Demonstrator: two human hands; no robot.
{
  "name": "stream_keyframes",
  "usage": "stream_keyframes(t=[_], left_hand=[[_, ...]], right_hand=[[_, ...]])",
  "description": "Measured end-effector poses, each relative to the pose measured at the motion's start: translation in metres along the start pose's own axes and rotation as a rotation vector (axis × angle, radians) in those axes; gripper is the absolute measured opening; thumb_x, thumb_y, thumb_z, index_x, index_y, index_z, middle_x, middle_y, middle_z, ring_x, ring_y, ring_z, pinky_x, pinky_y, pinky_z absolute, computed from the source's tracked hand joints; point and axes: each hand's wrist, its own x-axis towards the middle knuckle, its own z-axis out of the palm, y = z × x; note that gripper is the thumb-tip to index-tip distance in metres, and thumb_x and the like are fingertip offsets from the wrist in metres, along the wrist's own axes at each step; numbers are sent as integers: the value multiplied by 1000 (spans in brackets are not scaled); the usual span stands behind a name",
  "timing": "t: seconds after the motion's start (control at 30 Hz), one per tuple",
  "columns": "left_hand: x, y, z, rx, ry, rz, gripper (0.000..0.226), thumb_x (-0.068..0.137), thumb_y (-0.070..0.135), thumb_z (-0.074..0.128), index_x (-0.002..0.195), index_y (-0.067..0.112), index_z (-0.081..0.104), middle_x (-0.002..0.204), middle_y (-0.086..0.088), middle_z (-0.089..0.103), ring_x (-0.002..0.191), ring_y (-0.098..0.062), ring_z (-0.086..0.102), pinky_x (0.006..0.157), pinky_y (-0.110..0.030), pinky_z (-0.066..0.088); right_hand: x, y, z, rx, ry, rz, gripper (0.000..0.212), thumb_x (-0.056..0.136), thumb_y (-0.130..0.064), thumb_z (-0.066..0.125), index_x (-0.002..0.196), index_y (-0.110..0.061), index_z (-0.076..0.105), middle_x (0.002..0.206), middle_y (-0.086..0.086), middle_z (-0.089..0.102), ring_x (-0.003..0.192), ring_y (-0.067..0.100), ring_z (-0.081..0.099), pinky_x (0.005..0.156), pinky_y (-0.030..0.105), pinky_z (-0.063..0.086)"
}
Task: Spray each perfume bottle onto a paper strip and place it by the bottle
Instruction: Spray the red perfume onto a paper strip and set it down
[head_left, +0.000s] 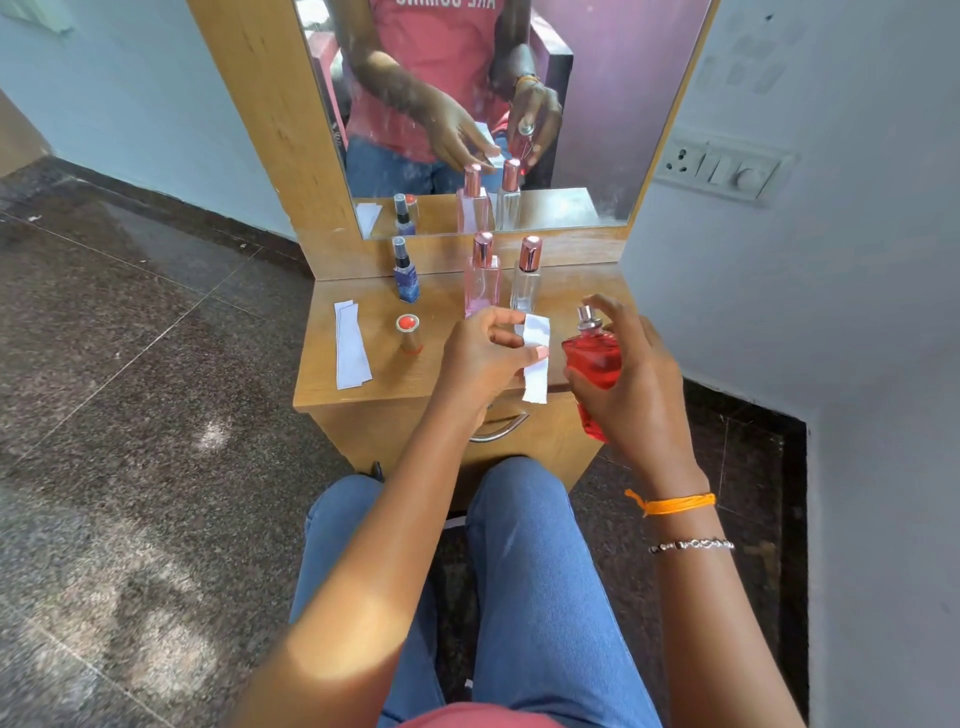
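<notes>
Pinching a light, floppy paper strip (535, 358) between left hand (483, 358) fingertips, gripping the smooth, breakable red perfume bottle (592, 364) in right hand (634, 384), forefinger hovering over the nozzle.

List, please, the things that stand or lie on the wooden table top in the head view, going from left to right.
Spare paper strips → blue bottle → red cap → pink bottle → clear bottle.

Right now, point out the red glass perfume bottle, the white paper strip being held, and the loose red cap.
Red glass perfume bottle (594, 364), head view, body.
White paper strip (535, 376), head view, middle.
Red cap (408, 323), head view, top.
</notes>
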Motion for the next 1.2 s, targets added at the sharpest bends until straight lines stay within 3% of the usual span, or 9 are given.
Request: stream_keyframes(t=[0.13,0.23,0.33,0.47,0.57,0.73,0.93,1.2], left_hand=[[13,-8,20,104,56,52,41,73,10,77,107,12,54,79,6,56,74,-10,55,61,-18,46],[21,-14,33,216,84,107,44,71,12,79,105,11,51,79,5,54,71,-5,51,56,-8,38],[28,-19,43,300,100,142,42,71,8,77,103,9,50,90,0,54,75,-12,52,54,-9,37],[32,-21,50,408,118,211,34,74,-2,68,101,7,49,101,-3,51,81,-16,50,70,-30,46],[33,-22,54,556,168,308,34,71,-6,65,97,10,50,107,-6,51,94,-23,53,74,-35,46],[17,-20,49,797,272,415,28,78,18,72,105,18,64,108,-6,55,99,-25,49,78,-34,43],[2,-31,35,915,154,319,37,79,38,68,115,33,64,119,-2,48,104,-25,41,86,-35,38],[16,-29,46,887,157,316,39,84,38,63,123,36,58,114,-5,48,105,-26,40,87,-35,36]], right_hand=[[0,6,-4,25,19,35,61,75,-20,76,127,-29,47,111,1,58,91,15,58,76,30,47],[0,9,-4,23,36,30,57,78,-27,76,126,-29,47,114,0,59,95,16,59,77,31,49],[2,12,-3,44,34,51,58,76,-22,76,126,-28,48,114,-1,60,96,16,60,79,30,50],[3,14,-2,58,29,67,60,74,-19,76,126,-28,49,113,-1,60,98,16,60,81,31,50],[4,18,-1,72,31,81,61,73,-17,77,126,-27,49,112,-2,61,100,14,60,85,35,51],[3,20,0,92,48,102,59,74,-24,78,126,-27,50,112,-2,62,100,12,60,87,33,51],[3,23,-4,117,57,100,59,74,-22,75,127,-22,50,114,0,62,101,10,59,87,16,44],[3,22,-9,123,63,130,61,72,-22,76,127,-25,50,112,-2,62,101,9,59,89,26,49]])
